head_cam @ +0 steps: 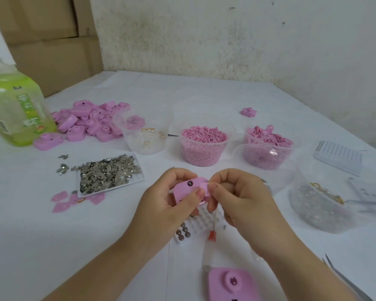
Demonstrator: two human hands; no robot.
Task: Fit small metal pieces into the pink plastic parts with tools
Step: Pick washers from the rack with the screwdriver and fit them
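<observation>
My left hand (161, 198) grips a pink plastic part (188, 187) just above the table, its thumb lying across the lower edge. My right hand (237, 196) pinches a small pink tab on that part's right edge (203, 185). A thin stick tool with a red tip (214, 227) hangs below my right hand; whether the fingers hold it is hidden. Small metal pieces (108, 171) lie heaped on a white tray to the left. Under my hands sits a white grid tray (201, 222) with several dark round pieces (182, 232).
A pile of pink parts (91, 122) lies at the back left beside a green bottle (15, 109). Clear cups hold pink beads (204, 146), pink pieces (267, 148) and clear bits (147, 137). A pink part (230, 283) lies near the front edge, tweezers (343, 279) at right.
</observation>
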